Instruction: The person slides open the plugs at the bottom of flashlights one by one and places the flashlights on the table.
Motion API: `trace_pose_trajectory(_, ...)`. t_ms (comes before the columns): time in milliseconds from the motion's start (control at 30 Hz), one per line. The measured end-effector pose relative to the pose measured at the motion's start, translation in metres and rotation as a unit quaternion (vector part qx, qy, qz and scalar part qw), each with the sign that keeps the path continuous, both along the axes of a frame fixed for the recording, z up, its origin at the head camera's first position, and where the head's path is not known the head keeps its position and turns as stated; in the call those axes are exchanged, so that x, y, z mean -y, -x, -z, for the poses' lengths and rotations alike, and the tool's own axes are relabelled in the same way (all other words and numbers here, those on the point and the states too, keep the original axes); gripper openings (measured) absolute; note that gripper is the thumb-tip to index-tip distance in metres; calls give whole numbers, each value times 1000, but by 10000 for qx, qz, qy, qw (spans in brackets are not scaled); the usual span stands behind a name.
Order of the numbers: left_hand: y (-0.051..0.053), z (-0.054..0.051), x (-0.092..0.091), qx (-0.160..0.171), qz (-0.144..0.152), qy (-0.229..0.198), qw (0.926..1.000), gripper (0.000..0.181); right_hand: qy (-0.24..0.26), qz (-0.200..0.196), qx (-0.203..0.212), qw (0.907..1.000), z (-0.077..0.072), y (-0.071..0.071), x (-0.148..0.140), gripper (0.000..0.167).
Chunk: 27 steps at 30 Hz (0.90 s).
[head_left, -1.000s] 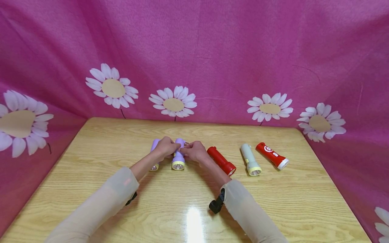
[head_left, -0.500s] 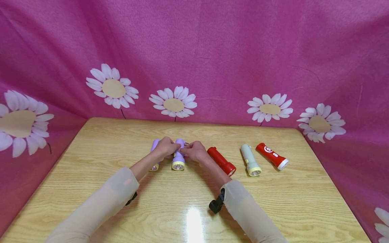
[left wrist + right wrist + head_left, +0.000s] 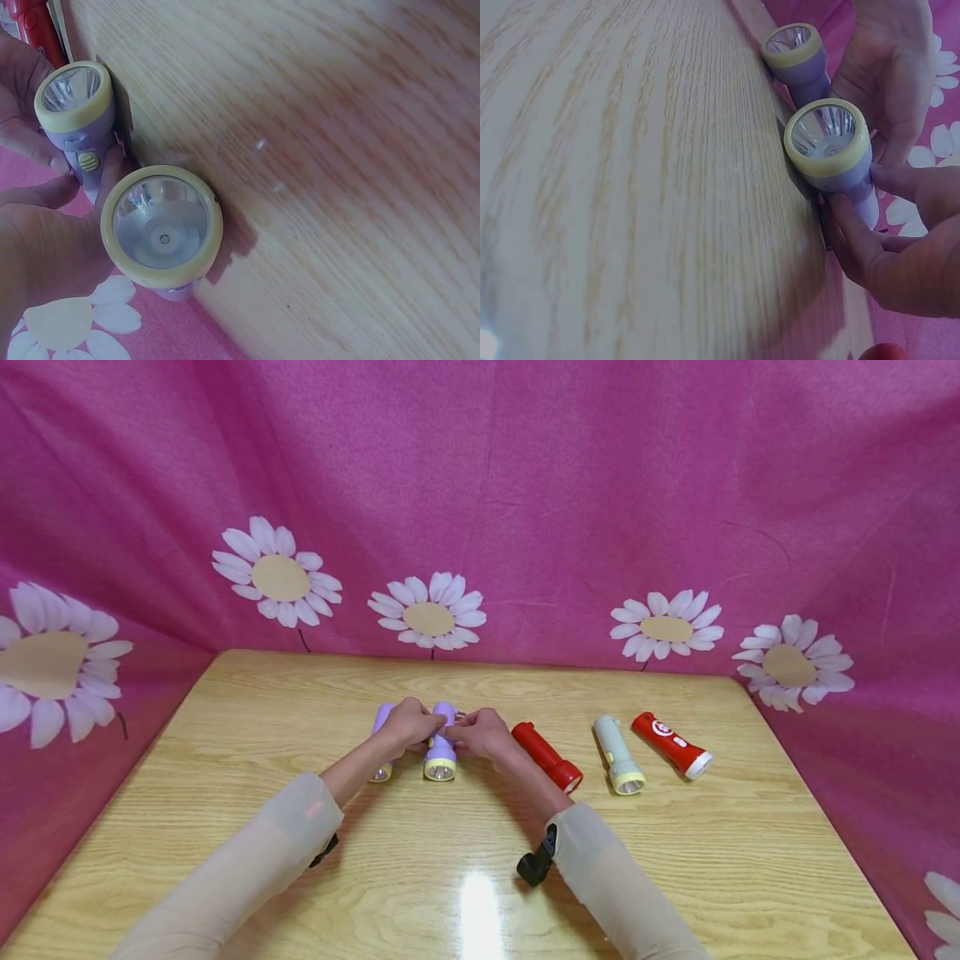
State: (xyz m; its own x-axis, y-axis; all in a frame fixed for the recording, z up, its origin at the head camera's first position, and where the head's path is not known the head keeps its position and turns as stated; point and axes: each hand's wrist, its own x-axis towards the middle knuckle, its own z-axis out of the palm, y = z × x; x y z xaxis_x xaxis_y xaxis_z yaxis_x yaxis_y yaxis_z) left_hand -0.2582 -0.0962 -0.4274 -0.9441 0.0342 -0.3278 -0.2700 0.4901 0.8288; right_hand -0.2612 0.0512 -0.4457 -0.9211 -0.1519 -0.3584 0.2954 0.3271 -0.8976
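A purple flashlight with a pale yellow rim (image 3: 441,758) lies on the table, lens toward me. My left hand (image 3: 407,725) pinches its body from the left, with the thumb near the yellow switch (image 3: 88,161). From the other side my right hand (image 3: 483,732) grips the same flashlight, thumb on top and fingers along its side, as the right wrist view shows. A second purple flashlight (image 3: 382,720) lies just left of it, partly hidden behind my left hand; its lens (image 3: 161,223) looms large in the left wrist view.
Right of my hands lie a red flashlight (image 3: 546,756), a grey-green one with a yellow rim (image 3: 618,753) and a red one with a white head (image 3: 670,744). Pink cloth with daisies (image 3: 495,527) hangs behind the wooden table (image 3: 420,877).
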Motion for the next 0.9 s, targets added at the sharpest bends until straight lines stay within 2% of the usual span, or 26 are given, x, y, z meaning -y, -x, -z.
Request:
trace_pose_trajectory(433, -2, -2, 0, 72, -76, -226, 9997, 18, 8, -52, -76, 10000, 1, 0, 0, 16)
trace_pose_trajectory(700, 0, 0, 2, 182, -86, -307, 9993, 18, -719, -373, -663, 9945, 3, -4, -1, 24)
trace_pose_trajectory(900, 0, -1, 1, 185, -65, -312, 9993, 18, -825, -393, -662, 9936, 1, -5, -1, 25)
